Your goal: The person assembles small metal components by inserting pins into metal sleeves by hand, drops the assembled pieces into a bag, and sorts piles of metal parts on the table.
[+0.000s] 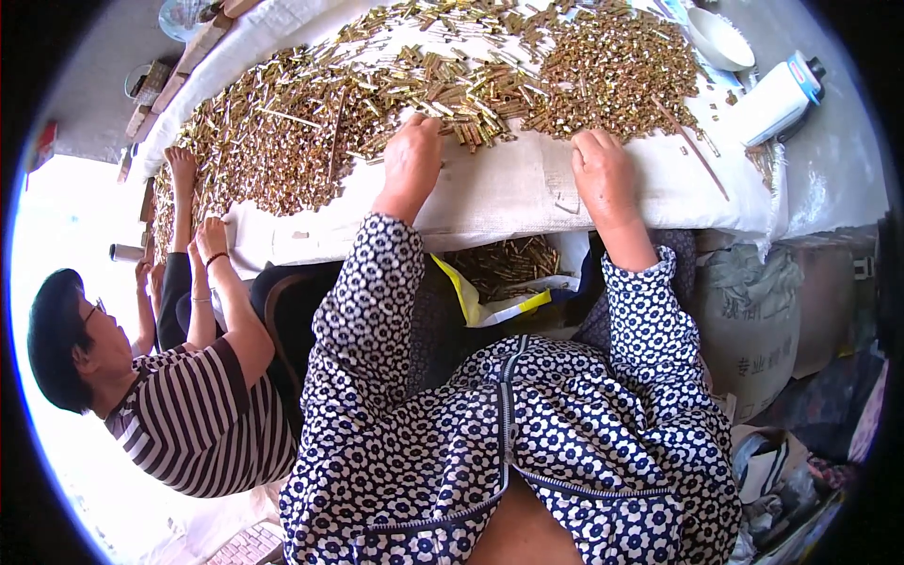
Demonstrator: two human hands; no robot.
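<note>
Small brass pieces [424, 85] lie heaped across the white cloth [508, 188]. The left hand [411, 155] rests curled at the heap's near edge, seemingly raking pieces. The right hand [603, 169] lies flat, empty. Sorting is underway; next comes pinching single pieces carefully.

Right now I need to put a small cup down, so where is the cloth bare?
Bare white cloth runs along the near edge between the left hand and right hand, below the brass pieces. Beyond the hands it is crowded; the white bottle fills the right.
</note>
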